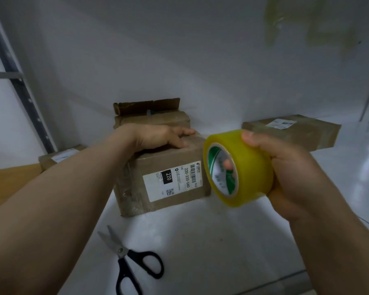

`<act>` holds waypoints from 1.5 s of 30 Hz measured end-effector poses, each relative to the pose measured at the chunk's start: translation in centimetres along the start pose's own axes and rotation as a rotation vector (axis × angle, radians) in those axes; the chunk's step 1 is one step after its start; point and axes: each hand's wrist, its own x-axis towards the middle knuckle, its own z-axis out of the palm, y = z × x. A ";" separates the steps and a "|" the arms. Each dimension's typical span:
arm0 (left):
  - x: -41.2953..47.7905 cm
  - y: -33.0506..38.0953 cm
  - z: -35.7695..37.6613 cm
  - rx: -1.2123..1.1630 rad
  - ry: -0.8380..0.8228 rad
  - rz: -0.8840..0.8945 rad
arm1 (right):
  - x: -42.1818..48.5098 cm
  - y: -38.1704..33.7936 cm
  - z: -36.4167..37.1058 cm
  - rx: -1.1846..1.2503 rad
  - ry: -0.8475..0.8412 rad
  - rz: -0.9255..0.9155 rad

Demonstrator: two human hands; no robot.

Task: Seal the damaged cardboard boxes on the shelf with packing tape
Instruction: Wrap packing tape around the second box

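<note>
While left hand [158, 137] presses box [164, 175], right hand [285, 167] holds tape roll [239, 167].

**Count on the shelf: four boxes, one roll, one pair of scissors**

Four cardboard boxes are showing: one [164, 179] lying under the left hand [158, 137], one with raised flaps [149, 116] sitting just behind that grasp, one [292, 133] beyond the right hand [285, 167], and one [58, 157] partly hidden by the left forearm. One tape roll [239, 169] is sitting in the right hand's grasp. One pair of scissors [132, 260] is lying below both hands.
</note>
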 end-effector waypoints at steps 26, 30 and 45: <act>-2.5 1.4 0.5 0.279 0.020 0.020 | -1.6 7.7 0.8 -0.177 0.092 0.197; -2.6 2.8 -2.8 0.187 -0.083 0.026 | -2.5 4.6 1.6 -0.064 0.022 -0.085; -0.1 -0.5 1.6 0.241 0.364 0.255 | 5.4 4.3 4.8 -0.060 -0.021 -0.129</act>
